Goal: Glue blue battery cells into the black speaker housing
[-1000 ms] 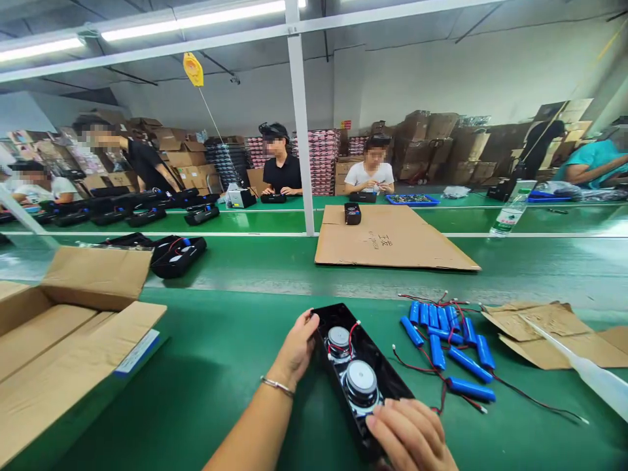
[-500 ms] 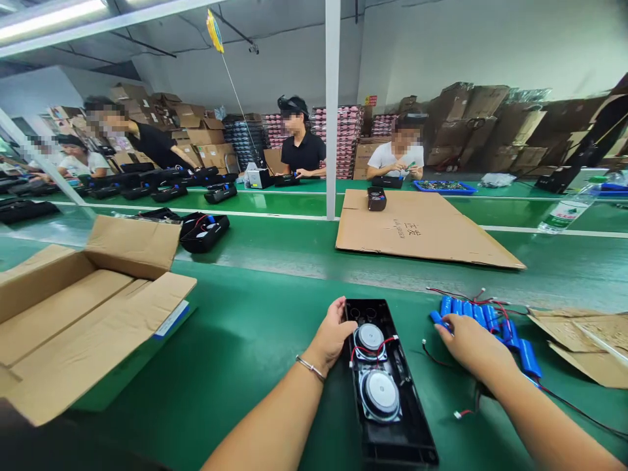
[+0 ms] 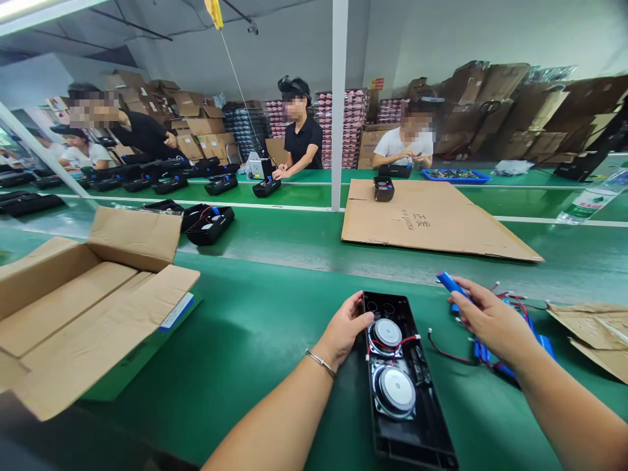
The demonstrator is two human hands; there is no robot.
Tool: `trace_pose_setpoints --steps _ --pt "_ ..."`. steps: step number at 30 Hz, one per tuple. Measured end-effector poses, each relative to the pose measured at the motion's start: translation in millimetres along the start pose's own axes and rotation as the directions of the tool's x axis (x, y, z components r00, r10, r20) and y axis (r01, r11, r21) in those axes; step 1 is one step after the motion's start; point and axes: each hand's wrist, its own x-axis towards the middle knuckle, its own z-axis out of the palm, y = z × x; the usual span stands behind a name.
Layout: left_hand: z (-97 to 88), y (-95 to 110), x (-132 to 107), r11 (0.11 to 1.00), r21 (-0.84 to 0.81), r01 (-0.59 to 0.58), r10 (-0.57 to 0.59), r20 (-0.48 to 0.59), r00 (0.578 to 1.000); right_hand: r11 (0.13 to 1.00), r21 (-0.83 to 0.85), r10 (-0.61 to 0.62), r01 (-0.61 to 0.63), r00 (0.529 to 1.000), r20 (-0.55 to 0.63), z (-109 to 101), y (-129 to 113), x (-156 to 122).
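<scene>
My left hand [image 3: 346, 330] grips the far left edge of a black speaker housing [image 3: 417, 428], thumb over its rim. Two round speaker drivers [image 3: 394, 389] with silver backs sit inside the housing, with red and black wires across them. In my right hand [image 3: 493, 320], pinched between thumb and fingers, is a blue battery pack [image 3: 449, 282], raised above the green bench. Under and beyond that hand lie several more blue battery packs [image 3: 544, 343] with thin leads and white connectors; my hand partly hides them.
An open cardboard box [image 3: 147, 314] stands at left. A flat cardboard sheet [image 3: 441, 222] bearing a small black housing [image 3: 383, 188] lies beyond. Torn cardboard [image 3: 589, 320] is at right, a water bottle [image 3: 591, 199] behind it. Co-workers sit across the line near a white post [image 3: 338, 104].
My right hand has lifted a blue battery pack off the group on the bench. My left hand still holds the speaker housing. The whole view has shifted slightly.
</scene>
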Motion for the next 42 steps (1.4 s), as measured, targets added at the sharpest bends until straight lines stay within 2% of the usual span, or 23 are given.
trace_pose_setpoints --steps 2,4,7,11,13,16,18,20,22,24,26,28,30,32,35,42 --pt "-0.5 -1.7 -0.2 1.0 -0.023 0.013 -0.013 -0.004 1.0 0.952 0.306 -0.012 0.0 0.999 0.038 -7.4 -18.0 -2.6" --pt "-1.0 -2.9 -0.1 0.998 -0.057 0.028 -0.029 -0.015 0.999 0.838 0.546 -0.029 -0.006 0.998 0.055 -13.4 -37.1 -5.5" --pt "-0.6 -2.7 -0.5 0.996 -0.084 0.036 -0.039 -0.031 0.999 0.732 0.679 -0.049 0.049 0.999 -0.02 -19.5 -61.6 -7.6" --pt "2.3 1.5 -2.7 0.994 -0.095 0.052 -0.053 -0.009 0.999 0.602 0.78 -0.05 0.171 0.983 -0.177 -23.2 -77.9 -5.8" --pt "3.9 3.5 -3.7 0.993 -0.108 0.052 -0.051 0.005 0.999 0.579 0.775 -0.06 0.255 0.961 -0.271 -26.5 -79.1 -4.7" --pt "5.2 5.0 -4.1 0.994 -0.097 0.051 -0.052 -0.003 0.999 0.617 0.711 -0.047 0.336 0.918 -0.393 -37.8 -75.5 -5.3" --pt "5.7 5.2 -3.9 0.995 -0.087 0.056 -0.058 -0.013 0.998 0.696 0.647 -0.024 0.31 0.911 -0.411 -48.0 -71.3 -6.6" --pt "6.2 5.0 -3.4 0.994 -0.092 0.058 -0.059 -0.007 0.998 0.817 0.534 -0.015 0.218 0.934 -0.357 -55.6 -66.7 -7.1" --pt "6.8 4.6 -2.9 0.994 -0.096 0.057 -0.057 0.001 0.998 0.938 0.321 -0.039 0.13 0.961 -0.273 -56.2 -62.9 -5.3" --pt "7.1 3.8 -2.3 0.994 -0.095 0.055 -0.054 0.018 0.998 0.988 0.071 -0.122 0.137 0.975 -0.184 -47.3 -61.7 -0.8" --pt "6.4 2.5 -1.8 0.994 -0.093 0.053 -0.049 0.047 0.998 0.963 -0.092 -0.259 0.252 0.963 -0.072 -30.8 -65.0 5.6" --pt "4.5 0.8 -1.3 0.995 -0.084 0.05 -0.044 0.073 0.996 0.903 -0.165 -0.392 0.398 0.918 0.067 -10.9 -71.9 12.6" --pt "1.9 -0.8 -0.8 0.996 -0.066 0.055 -0.049 0.087 0.995 0.838 -0.212 -0.468 0.503 0.862 0.194 7.8 -79.9 19.1" --pt "-0.2 -2.0 -0.3 0.997 -0.05 0.063 -0.058 0.099 0.993 0.785 -0.258 -0.498 0.563 0.822 0.277 22.9 -86.0 24.6" --pt "-1.6 -2.4 0.3 0.997 -0.037 0.07 -0.066 0.11 0.992 0.746 -0.296 -0.496 0.596 0.795 0.349 36.9 -90.5 30.3" --pt "-0.3 -0.5 -0.4 0.996 -0.048 0.075 -0.071 0.084 0.994 0.685 -0.322 -0.453 0.653 0.729 0.514 42.1 -99.3 31.9"
